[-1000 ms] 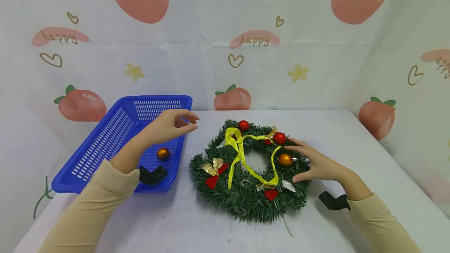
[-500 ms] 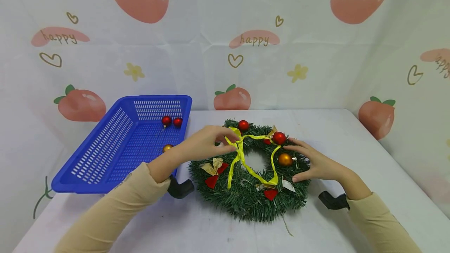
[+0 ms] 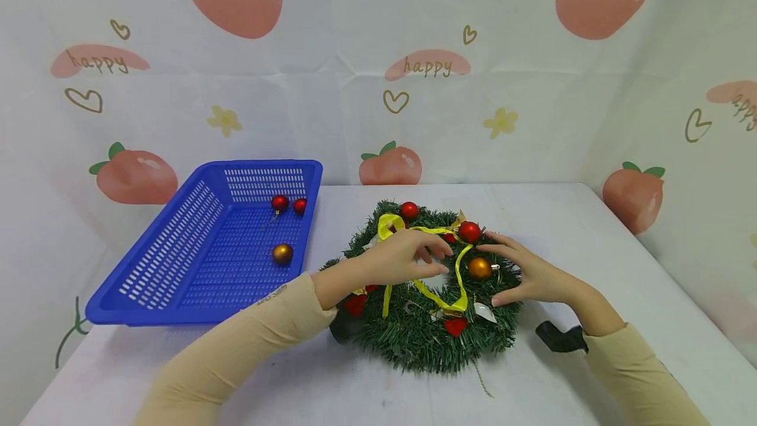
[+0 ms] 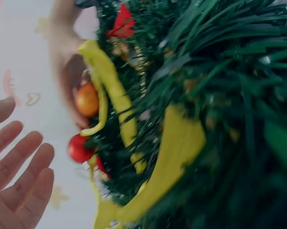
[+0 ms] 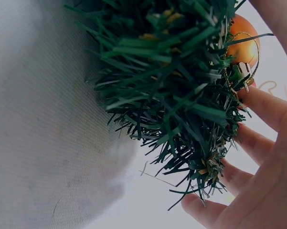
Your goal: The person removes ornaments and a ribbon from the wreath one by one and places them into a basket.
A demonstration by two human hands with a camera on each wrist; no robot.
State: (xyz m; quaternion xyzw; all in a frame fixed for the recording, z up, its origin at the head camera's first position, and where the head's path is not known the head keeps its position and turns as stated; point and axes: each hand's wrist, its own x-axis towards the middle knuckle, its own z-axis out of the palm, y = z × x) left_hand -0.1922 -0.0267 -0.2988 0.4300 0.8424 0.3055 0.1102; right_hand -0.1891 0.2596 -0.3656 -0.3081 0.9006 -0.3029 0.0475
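A green wreath (image 3: 426,347) lies on the table, decorated with red and gold bows, a looped yellow ribbon (image 3: 461,288), two red baubles and an orange bauble (image 3: 480,268). Over its middle is my left hand (image 3: 402,258), fingers loosely bent and holding nothing; it covers part of the ribbon. In the left wrist view those fingers (image 4: 31,162) are spread apart. My right hand (image 3: 532,278) rests at the wreath's right edge, thumb and fingers spread to either side of the orange bauble. The right wrist view shows its fingertips (image 5: 231,176) against the green bristles.
A blue plastic basket (image 3: 198,314) stands to the left, with two red baubles (image 3: 280,203) and a gold bauble (image 3: 282,254) inside. A printed white cloth (image 3: 331,117) hangs behind the white table (image 3: 597,242).
My left hand has moved right, from above the basket to over the wreath's middle, uncovering the baubles in the basket. The right hand and the wreath have stayed in place.
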